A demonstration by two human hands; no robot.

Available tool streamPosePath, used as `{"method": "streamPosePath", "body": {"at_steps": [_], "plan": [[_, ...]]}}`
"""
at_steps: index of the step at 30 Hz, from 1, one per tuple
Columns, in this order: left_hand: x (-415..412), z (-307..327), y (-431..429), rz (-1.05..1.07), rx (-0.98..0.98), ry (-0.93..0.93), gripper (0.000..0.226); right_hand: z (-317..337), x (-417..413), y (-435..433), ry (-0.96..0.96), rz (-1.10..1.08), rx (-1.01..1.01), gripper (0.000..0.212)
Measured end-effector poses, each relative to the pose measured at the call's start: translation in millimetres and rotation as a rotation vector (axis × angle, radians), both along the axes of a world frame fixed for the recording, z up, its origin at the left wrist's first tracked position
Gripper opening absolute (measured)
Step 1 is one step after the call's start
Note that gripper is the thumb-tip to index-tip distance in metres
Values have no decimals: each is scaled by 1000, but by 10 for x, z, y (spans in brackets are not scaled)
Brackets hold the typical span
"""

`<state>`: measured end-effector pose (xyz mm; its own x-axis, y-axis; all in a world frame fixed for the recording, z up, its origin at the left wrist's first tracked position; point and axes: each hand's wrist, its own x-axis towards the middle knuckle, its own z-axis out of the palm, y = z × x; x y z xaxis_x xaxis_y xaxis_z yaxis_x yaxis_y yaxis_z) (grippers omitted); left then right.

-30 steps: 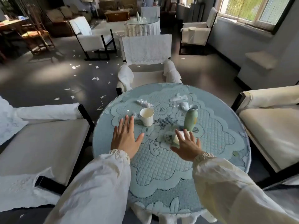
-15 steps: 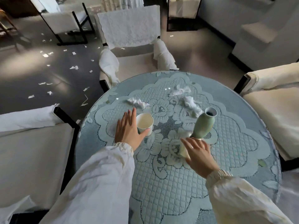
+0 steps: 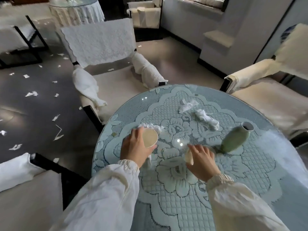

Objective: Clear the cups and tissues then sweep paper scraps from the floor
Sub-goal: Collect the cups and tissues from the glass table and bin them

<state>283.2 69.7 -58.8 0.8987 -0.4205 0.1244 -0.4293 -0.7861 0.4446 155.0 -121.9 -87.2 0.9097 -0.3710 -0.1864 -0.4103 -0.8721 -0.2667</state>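
Left hand (image 3: 135, 148) grips cup (image 3: 150, 138) (near table (image 3: 104, 135) edge)

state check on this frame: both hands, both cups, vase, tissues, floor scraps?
left hand: grip curled round the left cup.
left cup: upright, mouth up, looks empty.
right hand: fingers curled on the right cup.
right cup: tilted, mostly hidden; lifted or not, cannot tell.
vase: standing, untouched.
tissues: three, crumpled, on the table.
paper scraps: scattered on the floor, unswept.

Head-worn view, angled down — close over table (image 3: 166, 197)
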Motion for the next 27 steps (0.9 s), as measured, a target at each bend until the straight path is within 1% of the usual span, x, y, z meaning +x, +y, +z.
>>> {"method": "streamPosePath", "body": {"at_steps": [3,6,11,15,17,20,24,27], "plan": [[260,44,291,2,42,-4,71,26,202,157,-27,-61,36,69],[411,-10,395,14,46,29,74,25,347,222,-12,-69,24,71],[555,-186,392,53,-24,114,81,-19,512,217,42,-95,4,72],[617,-337,308,57,-71,161,89,-69,655,50,72,-94,6,82],[643,-403,298,74,-86,178,90,-48,779,-115,35,-169,75,82],[697,-463,306,82,-69,159,91,-13,1021,-534,-72,-392,173,74],[763,-510,294,105,-68,144,89,-94,1253,-1113,35,-594,234,76],[777,-509,287,103,-70,138,89,-178,1420,-1325,39,-611,309,72]]}}
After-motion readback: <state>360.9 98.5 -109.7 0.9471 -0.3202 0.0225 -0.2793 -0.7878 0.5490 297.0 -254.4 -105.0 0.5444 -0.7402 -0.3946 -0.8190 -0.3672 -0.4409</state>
